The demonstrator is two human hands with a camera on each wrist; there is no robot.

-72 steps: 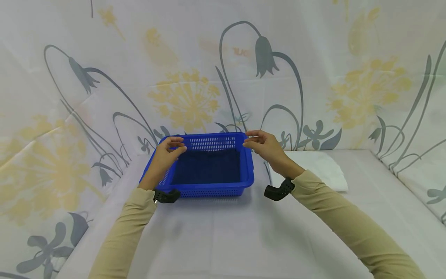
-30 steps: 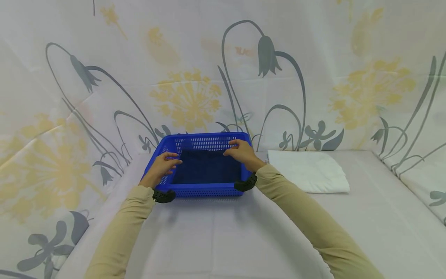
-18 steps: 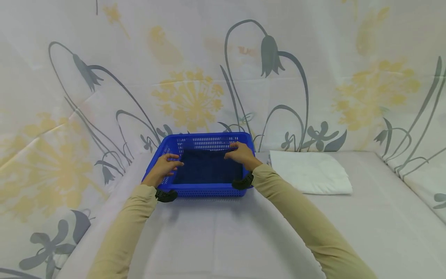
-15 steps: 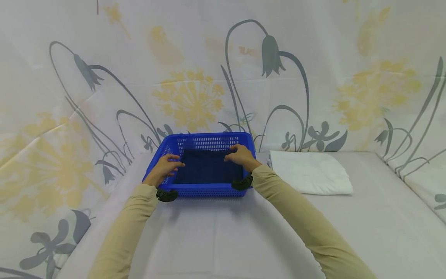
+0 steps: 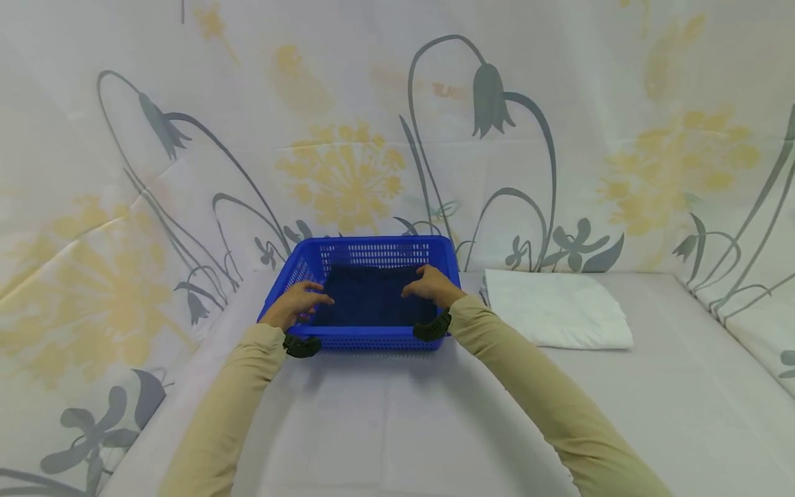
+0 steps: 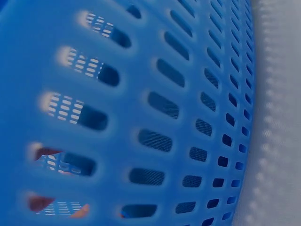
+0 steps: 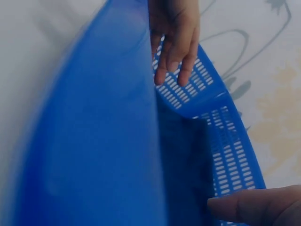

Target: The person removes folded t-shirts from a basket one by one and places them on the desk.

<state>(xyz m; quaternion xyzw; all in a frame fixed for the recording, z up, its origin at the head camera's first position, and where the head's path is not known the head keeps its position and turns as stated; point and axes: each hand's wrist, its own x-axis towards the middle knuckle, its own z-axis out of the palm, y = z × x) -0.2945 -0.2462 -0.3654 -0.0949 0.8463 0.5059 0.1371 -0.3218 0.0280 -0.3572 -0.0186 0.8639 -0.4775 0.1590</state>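
Observation:
A blue plastic basket [image 5: 366, 331] with slotted walls stands on the table, a folded dark navy cloth [image 5: 375, 297] lying inside it. My left hand [image 5: 298, 301] reaches over the basket's left side, fingers relaxed and spread near the cloth's left edge. On the other side, my right hand [image 5: 433, 285] is inside the right rim, its thumb and fingers apart over the cloth's right edge. In the right wrist view the right thumb [image 7: 254, 207] is straight beside the cloth, and the left fingers point down into the basket. The basket wall [image 6: 183, 117] fills most of the left wrist view.
To the right of the basket lies a folded white cloth [image 5: 553, 307]. A pale sheet covers the table [image 5: 385, 414]. Behind it hangs a flower-patterned curtain [image 5: 348, 83].
My right hand has come from over the basket's right rim to inside it. Both hands have since sunk slightly toward the dark cloth. The basket stays in place.

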